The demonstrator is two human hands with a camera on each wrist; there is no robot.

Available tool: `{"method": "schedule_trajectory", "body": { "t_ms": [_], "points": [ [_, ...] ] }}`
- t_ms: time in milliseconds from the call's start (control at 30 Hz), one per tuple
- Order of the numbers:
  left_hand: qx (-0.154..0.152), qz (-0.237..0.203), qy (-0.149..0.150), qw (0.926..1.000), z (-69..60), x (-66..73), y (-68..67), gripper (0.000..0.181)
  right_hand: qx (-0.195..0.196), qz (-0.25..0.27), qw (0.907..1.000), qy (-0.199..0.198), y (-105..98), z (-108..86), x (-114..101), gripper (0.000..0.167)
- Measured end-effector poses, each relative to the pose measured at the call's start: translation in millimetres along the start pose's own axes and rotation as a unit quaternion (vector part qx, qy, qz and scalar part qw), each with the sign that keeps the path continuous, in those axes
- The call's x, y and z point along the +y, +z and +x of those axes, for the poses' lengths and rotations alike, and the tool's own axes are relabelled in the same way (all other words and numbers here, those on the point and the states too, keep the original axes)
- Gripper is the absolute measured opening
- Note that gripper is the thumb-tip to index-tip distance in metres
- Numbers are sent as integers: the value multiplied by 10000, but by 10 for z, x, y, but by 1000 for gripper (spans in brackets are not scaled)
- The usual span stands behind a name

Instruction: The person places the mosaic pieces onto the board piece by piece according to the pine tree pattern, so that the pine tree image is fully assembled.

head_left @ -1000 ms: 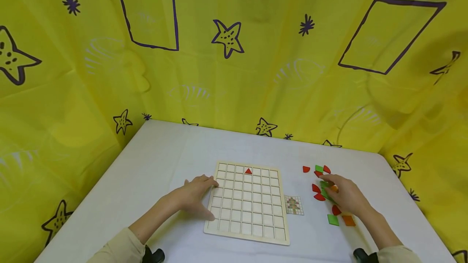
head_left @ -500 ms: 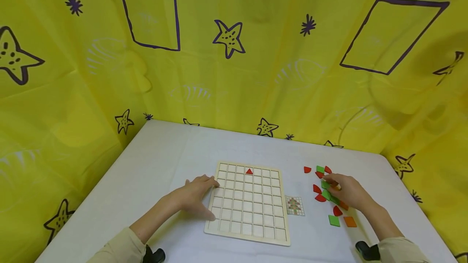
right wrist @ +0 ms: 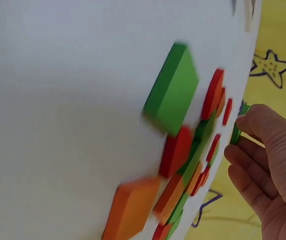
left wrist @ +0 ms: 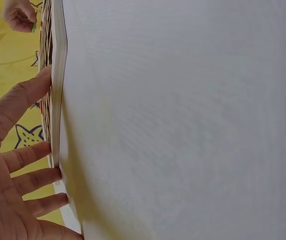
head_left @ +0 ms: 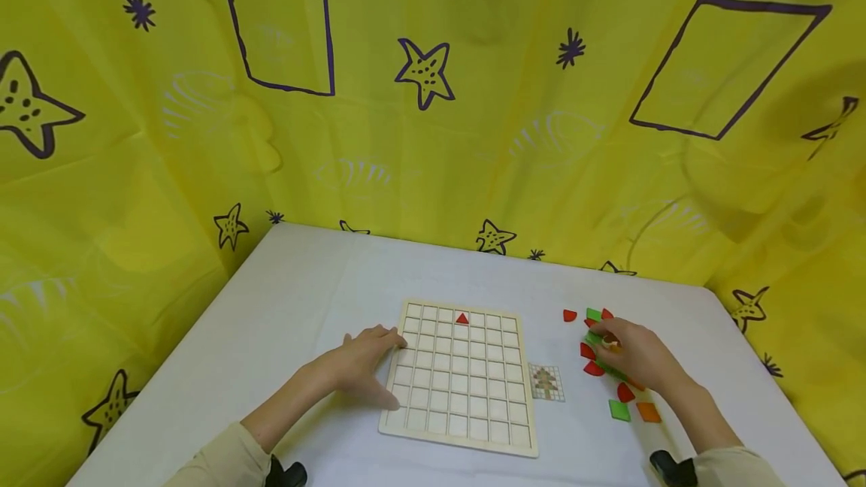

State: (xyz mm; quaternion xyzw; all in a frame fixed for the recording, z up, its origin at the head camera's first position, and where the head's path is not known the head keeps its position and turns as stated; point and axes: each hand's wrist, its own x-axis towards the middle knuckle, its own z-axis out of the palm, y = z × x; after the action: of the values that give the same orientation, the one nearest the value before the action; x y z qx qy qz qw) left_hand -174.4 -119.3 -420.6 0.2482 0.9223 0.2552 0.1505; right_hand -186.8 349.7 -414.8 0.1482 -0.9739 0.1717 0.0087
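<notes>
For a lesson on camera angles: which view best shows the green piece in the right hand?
The right wrist view: there the green piece shows largest, pinched in the right hand. The head view shows it small and partly hidden by fingers; the left wrist view, a tiny green sliver.

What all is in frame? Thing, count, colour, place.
grid board: 1, cream, on table
triangle tile: 1, red, middle of board's far row
held tile: 1, green, pinched in right hand
loose tiles: several, partly hidden, red/green/orange, right of board
pattern card: 1, printed tree, beside board's right edge
table: 1, white, below
backdrop: 1, yellow, behind table
sleeves: 2, beige, bottom corners
left hand: 1, board's left edge
right hand: 1, over loose tiles
</notes>
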Motion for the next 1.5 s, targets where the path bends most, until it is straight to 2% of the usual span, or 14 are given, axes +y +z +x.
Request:
{"method": "schedule_trajectory", "body": {
  "t_ms": [167,400,533,733,867,1133,1500],
  "points": [
    [23,73,42,10000,8,1,5,81,425,279,9972,-550,79,52,-212,22],
    [60,82,109,9999,15,-10,10,79,538,503,9896,-1237,213,216,-543,24],
    [83,68,138,9998,15,-16,16,78,339,523,9879,-1418,276,327,-756,24],
    [90,79,154,9998,13,-15,17,77,-49,586,9875,-1465,392,489,-1095,22],
    [86,47,145,9998,9,-18,14,78,-223,335,9845,-1710,477,599,-1270,21],
    [86,0,164,9998,6,-26,16,77,-297,-143,9761,-2147,592,772,-1435,17],
    [101,-23,177,9998,4,-22,14,77,-366,-234,9749,-2184,676,851,-1514,19]
  ]
}}
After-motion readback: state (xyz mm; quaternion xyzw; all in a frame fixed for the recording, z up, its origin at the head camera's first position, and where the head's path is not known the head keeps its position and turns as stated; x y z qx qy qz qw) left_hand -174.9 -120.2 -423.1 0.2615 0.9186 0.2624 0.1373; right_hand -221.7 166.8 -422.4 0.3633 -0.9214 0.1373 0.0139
